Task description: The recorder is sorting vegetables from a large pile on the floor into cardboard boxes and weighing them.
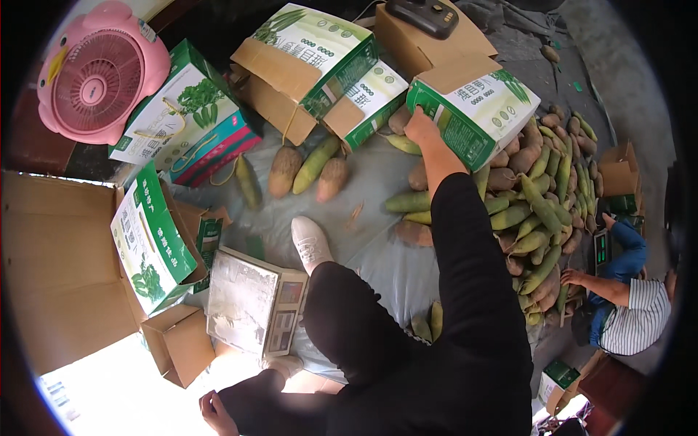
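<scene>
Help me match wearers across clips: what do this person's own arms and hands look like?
A long, plain black fabric sleeve covers most of the right arm, ending short of the wrist. No markings show on it. The ungloved right hand and ungloved left hand are both partly visible. Any left sleeve cannot be made out clearly.

fan [92, 87]: left of carton [494, 94] | scale [243, 301]: left of shoe [311, 243] | vegetable heap [542, 211]: right

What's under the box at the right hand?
Green and reddish-brown vegetables show along the lower edges of the box by the right hand. The box covers whatever lies directly beneath; I can't tell whether it rests on them.
</scene>
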`<state>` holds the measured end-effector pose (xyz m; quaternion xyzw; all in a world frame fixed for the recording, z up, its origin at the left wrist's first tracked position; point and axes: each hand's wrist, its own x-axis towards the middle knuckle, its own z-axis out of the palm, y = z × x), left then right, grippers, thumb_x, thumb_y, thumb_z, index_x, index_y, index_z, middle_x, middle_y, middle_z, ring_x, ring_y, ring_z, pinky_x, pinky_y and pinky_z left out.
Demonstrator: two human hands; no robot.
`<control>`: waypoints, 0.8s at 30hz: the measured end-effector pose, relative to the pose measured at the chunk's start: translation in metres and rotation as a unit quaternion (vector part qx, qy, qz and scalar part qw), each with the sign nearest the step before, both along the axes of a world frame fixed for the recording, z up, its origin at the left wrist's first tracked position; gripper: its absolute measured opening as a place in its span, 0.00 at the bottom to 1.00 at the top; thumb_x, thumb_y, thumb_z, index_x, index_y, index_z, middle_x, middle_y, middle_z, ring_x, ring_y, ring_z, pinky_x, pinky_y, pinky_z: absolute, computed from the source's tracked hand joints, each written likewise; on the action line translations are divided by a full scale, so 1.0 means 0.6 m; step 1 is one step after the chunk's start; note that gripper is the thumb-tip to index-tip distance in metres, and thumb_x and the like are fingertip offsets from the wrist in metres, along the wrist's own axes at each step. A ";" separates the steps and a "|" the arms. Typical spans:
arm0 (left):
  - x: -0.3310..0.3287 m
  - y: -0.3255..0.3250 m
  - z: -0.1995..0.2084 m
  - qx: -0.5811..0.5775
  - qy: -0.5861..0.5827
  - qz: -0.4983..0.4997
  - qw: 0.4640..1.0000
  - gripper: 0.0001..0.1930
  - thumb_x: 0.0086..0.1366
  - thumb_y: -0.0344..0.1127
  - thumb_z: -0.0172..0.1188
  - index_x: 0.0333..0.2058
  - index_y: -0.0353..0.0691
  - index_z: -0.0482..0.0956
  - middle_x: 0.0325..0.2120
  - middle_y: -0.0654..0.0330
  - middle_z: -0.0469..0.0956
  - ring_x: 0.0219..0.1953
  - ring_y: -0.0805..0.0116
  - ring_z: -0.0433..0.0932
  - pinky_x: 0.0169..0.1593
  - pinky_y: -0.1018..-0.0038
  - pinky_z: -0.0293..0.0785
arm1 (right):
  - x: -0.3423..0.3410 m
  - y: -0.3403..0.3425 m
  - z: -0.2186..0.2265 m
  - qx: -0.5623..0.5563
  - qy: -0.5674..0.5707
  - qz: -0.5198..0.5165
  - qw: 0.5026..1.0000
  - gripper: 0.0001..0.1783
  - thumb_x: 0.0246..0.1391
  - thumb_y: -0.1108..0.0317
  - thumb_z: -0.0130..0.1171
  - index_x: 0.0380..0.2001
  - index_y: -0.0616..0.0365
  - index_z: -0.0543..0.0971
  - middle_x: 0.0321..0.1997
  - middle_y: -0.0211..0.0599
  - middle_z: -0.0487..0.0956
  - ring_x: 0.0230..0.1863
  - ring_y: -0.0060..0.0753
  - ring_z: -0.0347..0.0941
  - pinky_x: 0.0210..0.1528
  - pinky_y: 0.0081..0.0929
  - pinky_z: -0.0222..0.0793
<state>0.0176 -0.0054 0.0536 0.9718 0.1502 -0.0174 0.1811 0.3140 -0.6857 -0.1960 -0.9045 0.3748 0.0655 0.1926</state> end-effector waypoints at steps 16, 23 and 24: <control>-0.026 0.013 0.009 -0.076 0.041 0.096 0.992 0.19 0.64 0.42 0.52 0.41 0.28 0.74 0.38 0.47 0.75 0.41 0.56 0.72 0.48 0.65 0.67 | -0.134 -0.017 -0.005 -0.001 -0.122 -0.183 0.975 0.44 0.48 0.70 0.54 0.63 0.55 0.41 0.44 0.54 0.74 0.33 0.47 0.77 0.33 0.35 0.73; -0.055 0.024 0.016 -0.025 -0.033 0.055 0.998 0.12 0.65 0.35 0.50 0.36 0.29 0.75 0.30 0.54 0.74 0.32 0.64 0.72 0.39 0.71 0.67 | -0.190 -0.060 0.091 0.301 -0.337 -0.310 0.836 0.51 0.44 0.74 0.60 0.64 0.43 0.41 0.28 0.37 0.72 0.19 0.27 0.67 0.18 0.23 0.62; -0.059 0.031 0.010 -0.031 -0.038 0.056 0.997 0.12 0.65 0.35 0.50 0.36 0.29 0.75 0.30 0.54 0.74 0.32 0.64 0.72 0.39 0.71 0.67 | -0.196 -0.064 0.129 0.297 -0.343 -0.306 0.837 0.51 0.44 0.74 0.60 0.64 0.43 0.41 0.28 0.37 0.72 0.19 0.27 0.67 0.18 0.23 0.62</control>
